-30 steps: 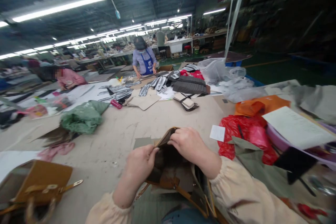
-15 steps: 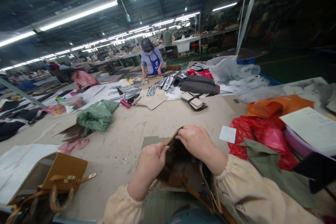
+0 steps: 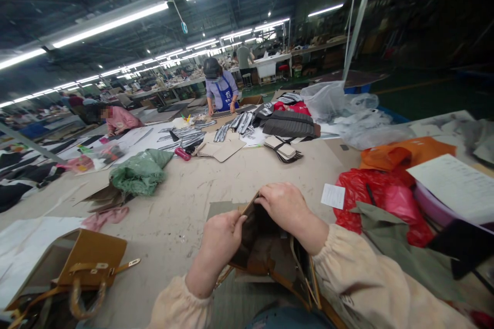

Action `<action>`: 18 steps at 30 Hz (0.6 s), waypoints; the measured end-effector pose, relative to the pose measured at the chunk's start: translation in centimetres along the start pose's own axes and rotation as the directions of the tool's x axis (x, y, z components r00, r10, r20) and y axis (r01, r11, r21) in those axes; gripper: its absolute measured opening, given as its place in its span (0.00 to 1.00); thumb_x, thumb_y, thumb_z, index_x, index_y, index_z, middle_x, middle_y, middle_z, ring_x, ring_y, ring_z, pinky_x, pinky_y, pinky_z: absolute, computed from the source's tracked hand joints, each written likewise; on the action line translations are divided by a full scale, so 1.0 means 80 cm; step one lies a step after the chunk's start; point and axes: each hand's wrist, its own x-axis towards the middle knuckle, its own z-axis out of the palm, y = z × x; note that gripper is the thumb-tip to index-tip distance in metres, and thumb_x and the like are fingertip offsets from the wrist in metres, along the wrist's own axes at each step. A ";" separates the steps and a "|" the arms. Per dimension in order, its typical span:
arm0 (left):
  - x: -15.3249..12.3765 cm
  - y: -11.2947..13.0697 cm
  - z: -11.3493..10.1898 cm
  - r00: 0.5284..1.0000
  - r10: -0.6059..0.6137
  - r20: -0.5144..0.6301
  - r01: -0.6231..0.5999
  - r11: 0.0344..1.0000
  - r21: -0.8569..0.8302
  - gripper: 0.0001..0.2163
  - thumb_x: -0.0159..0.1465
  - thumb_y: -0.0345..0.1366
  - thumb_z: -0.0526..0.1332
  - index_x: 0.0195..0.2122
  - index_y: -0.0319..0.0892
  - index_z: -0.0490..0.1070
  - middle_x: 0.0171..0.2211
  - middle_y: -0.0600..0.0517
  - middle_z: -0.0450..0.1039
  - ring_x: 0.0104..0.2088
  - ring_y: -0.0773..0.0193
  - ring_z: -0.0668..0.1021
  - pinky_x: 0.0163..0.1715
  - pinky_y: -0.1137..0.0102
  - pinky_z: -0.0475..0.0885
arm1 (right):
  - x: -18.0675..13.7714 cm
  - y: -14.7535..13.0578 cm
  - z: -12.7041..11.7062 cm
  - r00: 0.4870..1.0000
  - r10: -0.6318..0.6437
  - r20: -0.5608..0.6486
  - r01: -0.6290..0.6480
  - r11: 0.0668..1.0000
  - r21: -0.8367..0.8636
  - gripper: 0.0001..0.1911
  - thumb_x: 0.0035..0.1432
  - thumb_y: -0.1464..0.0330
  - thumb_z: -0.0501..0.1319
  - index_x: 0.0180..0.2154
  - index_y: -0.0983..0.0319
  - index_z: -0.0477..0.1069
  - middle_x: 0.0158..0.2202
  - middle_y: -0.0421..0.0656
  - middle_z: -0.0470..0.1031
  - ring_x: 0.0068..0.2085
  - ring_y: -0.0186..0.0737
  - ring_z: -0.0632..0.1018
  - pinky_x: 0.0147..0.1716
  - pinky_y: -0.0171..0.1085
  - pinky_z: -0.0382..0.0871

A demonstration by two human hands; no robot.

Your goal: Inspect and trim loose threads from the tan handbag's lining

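Near centre of worktop (image 3: 239, 169), at its near edge: brown bag (image 3: 266, 254), unfinished-looking, mouth turned up toward the camera, lower part hanging off the edge toward the lap. Far part resting on a grey card (image 3: 218, 209).

State of left hand (image 3: 222, 239): curled nearly closed, thumb and fingertips pinching the left side of the bag's upper rim.
State of right hand (image 3: 285, 208): curled over the far rim, fingers hooked down into the mouth, thumb out of sight; closed on the rim as far as can be told. Mouth spread between the two.

Handling, judged only:
- Light.
- Panels semi-stiff, like leather or backed material; holding shape at the rim yet giving under the pinch.
- Surface matte, probably not slippery.
- Tan trim and strap at the near side loose, apt to dangle or snag.
- Best hold: the rim, on opposite sides, as at present; not the loose strap.

Around:
- White slip (image 3: 333, 196) just right of the right hand.
- Red plastic bag (image 3: 370, 195) and orange bag (image 3: 401, 154) further right.
- Green plastic bag (image 3: 141, 172) far left.
- Tan handbag (image 3: 92, 257) near left, lying on its side, handle toward the near edge.
- Far end: co-worker in blue apron (image 3: 219, 90), bent over grey pieces, well apart.
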 end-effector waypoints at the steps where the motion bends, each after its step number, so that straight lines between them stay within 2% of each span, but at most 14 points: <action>1: 0.000 0.000 0.001 1.000 0.000 -0.002 0.000 1.000 0.002 0.13 0.65 0.38 0.51 0.27 0.42 0.70 0.25 0.51 0.75 0.27 0.64 0.76 0.25 0.72 0.57 | 0.000 0.000 0.000 1.000 0.007 -0.007 -0.007 1.000 0.003 0.07 0.58 0.63 0.60 0.34 0.60 0.70 0.31 0.42 0.76 0.36 0.40 0.75 0.35 0.37 0.60; 5: 0.001 0.000 0.003 1.000 0.000 0.002 0.000 1.000 -0.007 0.13 0.65 0.38 0.50 0.27 0.42 0.71 0.26 0.51 0.76 0.28 0.64 0.76 0.26 0.72 0.58 | -0.001 0.002 -0.001 0.999 -0.033 -0.025 0.033 0.999 0.009 0.09 0.57 0.64 0.61 0.41 0.57 0.69 0.33 0.41 0.76 0.37 0.40 0.74 0.35 0.36 0.59; 8: 0.000 -0.001 -0.004 0.998 0.003 0.055 -0.001 0.999 -0.042 0.13 0.65 0.38 0.50 0.31 0.44 0.72 0.28 0.51 0.77 0.30 0.63 0.77 0.27 0.72 0.60 | -0.001 0.004 0.000 0.998 -0.061 0.004 0.061 0.998 -0.002 0.06 0.59 0.64 0.58 0.37 0.58 0.71 0.32 0.42 0.75 0.37 0.40 0.74 0.36 0.36 0.59; 11: 0.002 -0.002 -0.018 0.983 0.052 0.174 -0.035 0.994 -0.099 0.10 0.62 0.42 0.54 0.41 0.50 0.72 0.32 0.53 0.78 0.33 0.61 0.78 0.28 0.72 0.62 | 0.001 0.004 -0.001 0.998 -0.060 0.018 0.060 0.998 -0.012 0.07 0.59 0.64 0.57 0.33 0.59 0.71 0.31 0.43 0.75 0.36 0.40 0.74 0.36 0.36 0.60; 14: 0.013 0.002 -0.029 0.976 0.078 0.205 -0.060 0.994 -0.092 0.18 0.58 0.50 0.58 0.47 0.51 0.69 0.34 0.53 0.78 0.34 0.59 0.78 0.29 0.71 0.63 | 0.003 0.003 -0.002 0.998 -0.054 0.012 0.054 0.998 -0.014 0.07 0.59 0.64 0.58 0.32 0.60 0.72 0.30 0.43 0.75 0.35 0.41 0.74 0.35 0.36 0.61; 16: 0.025 0.008 -0.029 0.981 0.075 0.180 -0.067 0.996 -0.053 0.17 0.59 0.50 0.56 0.47 0.50 0.70 0.33 0.51 0.78 0.34 0.58 0.78 0.30 0.71 0.64 | 0.005 0.002 -0.002 0.999 -0.048 0.012 0.048 0.999 -0.017 0.08 0.58 0.64 0.58 0.32 0.60 0.72 0.30 0.43 0.75 0.35 0.41 0.75 0.34 0.36 0.61; 18: 0.039 0.014 -0.023 0.982 0.069 0.175 -0.070 0.998 -0.004 0.13 0.62 0.45 0.54 0.42 0.48 0.72 0.33 0.50 0.78 0.34 0.59 0.78 0.31 0.70 0.64 | 0.007 0.002 -0.003 0.999 -0.037 0.013 0.038 0.999 -0.022 0.08 0.58 0.63 0.58 0.31 0.60 0.72 0.30 0.43 0.75 0.35 0.41 0.75 0.33 0.36 0.61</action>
